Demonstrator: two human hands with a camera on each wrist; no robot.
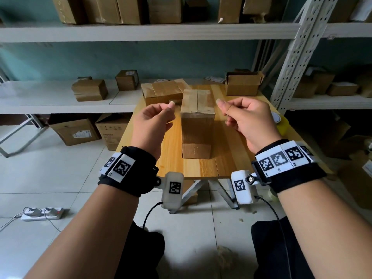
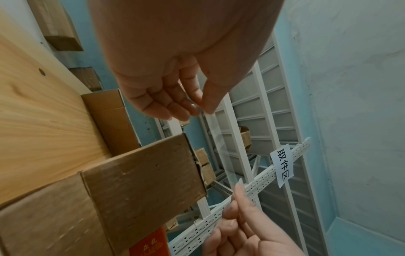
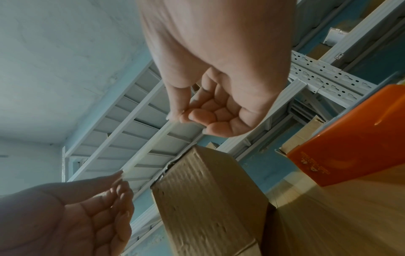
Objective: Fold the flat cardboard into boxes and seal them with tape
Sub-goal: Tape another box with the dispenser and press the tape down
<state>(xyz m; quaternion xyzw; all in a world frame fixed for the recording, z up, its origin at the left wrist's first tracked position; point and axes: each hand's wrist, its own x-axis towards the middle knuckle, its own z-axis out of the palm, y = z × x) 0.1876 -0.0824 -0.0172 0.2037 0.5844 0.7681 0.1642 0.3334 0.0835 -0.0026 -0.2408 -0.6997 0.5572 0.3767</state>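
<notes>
- White metal shelving (image 1: 149, 32) stacked with cardboard parcels fills the background; in front stands a small wooden table (image 1: 225, 158) on a tiled floor.
- On the table, an upright box (image 1: 196, 125) stands with its top flaps folded shut, the centre seam facing up; more boxes lie just behind it.
- Left hand (image 1: 152, 122): thumb and forefinger pinch one end of a clear tape strip (image 2: 221, 147), remaining fingers loosely curled.
- Right hand (image 1: 248, 120): thumb and forefinger pinch the other end of the strip, remaining fingers curled into the palm.
- Both wrist views show the strip stretched taut between the two hands; in the head view it is nearly invisible.
- Position: the strip hangs above the box top and apart from it, with one hand to each side of the box.
- An orange tape dispenser (image 3: 350, 133) rests on the table to the right of the box, near the right hand.
- Step in hand, as judged: laying tape over the closed top flaps.
- Suggested technique: keep the strip taut and level, lower its middle onto the flaps first, then smooth outward and fold both ends down the side walls.
- Likely fault: slack lets the adhesive fold onto itself or trap wrinkles.
</notes>
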